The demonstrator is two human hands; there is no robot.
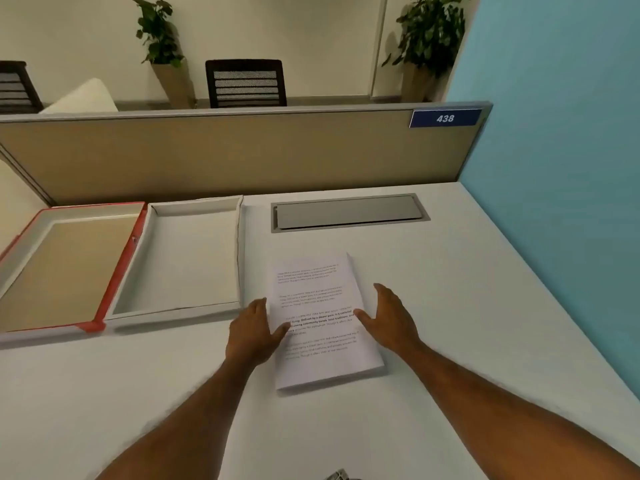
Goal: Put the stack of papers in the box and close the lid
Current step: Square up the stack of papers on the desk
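A stack of printed white papers (317, 292) lies flat on the white desk, slightly turned. My left hand (254, 332) rests at the stack's left edge, thumb on the top sheet. At the right edge is my right hand (388, 317), fingers spread and thumb on the paper. Neither hand has lifted the stack. To the left an open white box (239, 251) sits empty. Beside it, further left, lies its red-edged lid (135, 244), inside facing up.
The white desk (450, 306) ends at a tan partition (242, 154) behind and a blue wall (554, 133) on the right. A grey cable hatch (349, 212) is set into the desk behind the papers. Chairs and potted plants stand beyond the partition.
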